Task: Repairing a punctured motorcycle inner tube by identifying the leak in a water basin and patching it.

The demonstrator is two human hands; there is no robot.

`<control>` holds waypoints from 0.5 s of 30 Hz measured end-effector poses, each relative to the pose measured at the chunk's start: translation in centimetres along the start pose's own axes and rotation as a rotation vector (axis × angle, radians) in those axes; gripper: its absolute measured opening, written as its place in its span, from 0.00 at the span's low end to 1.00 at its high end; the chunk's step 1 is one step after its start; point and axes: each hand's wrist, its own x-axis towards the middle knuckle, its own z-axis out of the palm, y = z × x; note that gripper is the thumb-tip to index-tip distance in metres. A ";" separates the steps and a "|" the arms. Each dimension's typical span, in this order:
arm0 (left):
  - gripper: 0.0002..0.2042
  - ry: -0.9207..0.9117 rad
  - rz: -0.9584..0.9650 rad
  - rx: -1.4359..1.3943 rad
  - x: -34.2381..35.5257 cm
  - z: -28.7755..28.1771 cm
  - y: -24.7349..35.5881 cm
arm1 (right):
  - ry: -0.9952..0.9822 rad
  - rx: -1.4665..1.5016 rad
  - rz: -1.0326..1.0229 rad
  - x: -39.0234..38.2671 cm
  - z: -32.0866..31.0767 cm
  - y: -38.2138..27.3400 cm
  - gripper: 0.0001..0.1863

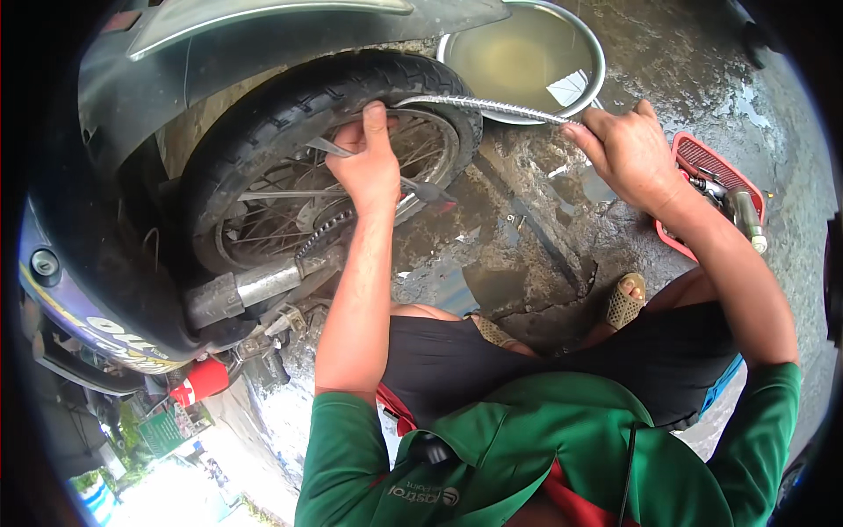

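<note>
A motorcycle's spoked wheel with a black tyre (263,114) stands in front of me on the left. My right hand (637,158) grips one end of a long, ribbed steel bar (505,107). The bar's curved far end meets the edge of the tyre at the rim. At the rim, my left hand (364,167) has its thumb up against the tyre's side. Its fingers are closed round a slim metal lever (329,147), which sticks out on both sides of the hand. The lever's other end looks dark with a red tip; the fingers hide its middle.
A round metal basin (600,75) of cloudy water stands behind the wheel. To the right, a red plastic basket (720,158) holds tools and a bottle. The motorcycle's exhaust pipe (250,290) and body lie at left. The wet concrete floor (527,263) has small debris.
</note>
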 end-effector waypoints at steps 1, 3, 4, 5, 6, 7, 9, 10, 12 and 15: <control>0.14 0.027 -0.029 0.021 -0.1 0.4 0.2 | -0.002 -0.047 0.021 0.1 -0.6 -0.4 0.26; 0.14 0.081 -0.088 0.058 -0.5 1.4 0.3 | -0.012 -0.081 0.026 0.2 -1.0 -0.8 0.27; 0.14 0.084 -0.085 0.049 -0.6 1.7 0.1 | -0.023 -0.100 0.029 0.4 -1.1 -1.0 0.28; 0.14 0.082 -0.064 0.082 -0.6 1.9 -0.4 | -0.033 -0.117 0.031 0.7 -1.3 -1.2 0.28; 0.15 0.080 -0.042 0.118 -0.6 2.0 -0.8 | -0.029 -0.123 0.025 1.2 -1.5 -1.3 0.28; 0.16 0.073 -0.027 0.155 -0.7 1.9 -1.1 | -0.025 -0.172 0.010 1.7 -2.1 -1.2 0.29; 0.16 0.080 -0.026 0.142 -0.9 1.9 -1.3 | -0.008 -0.272 -0.020 3.2 -3.1 -0.4 0.31; 0.16 0.086 -0.024 0.132 -0.8 2.2 -1.3 | -0.001 -0.279 -0.017 4.0 -2.8 0.4 0.31; 0.16 0.076 -0.027 0.116 -0.9 2.7 -1.4 | -0.070 -0.205 -0.109 5.6 -1.6 2.1 0.34; 0.16 0.075 -0.041 0.183 -0.8 2.9 -1.3 | -0.079 -0.328 -0.237 9.5 -1.6 3.8 0.33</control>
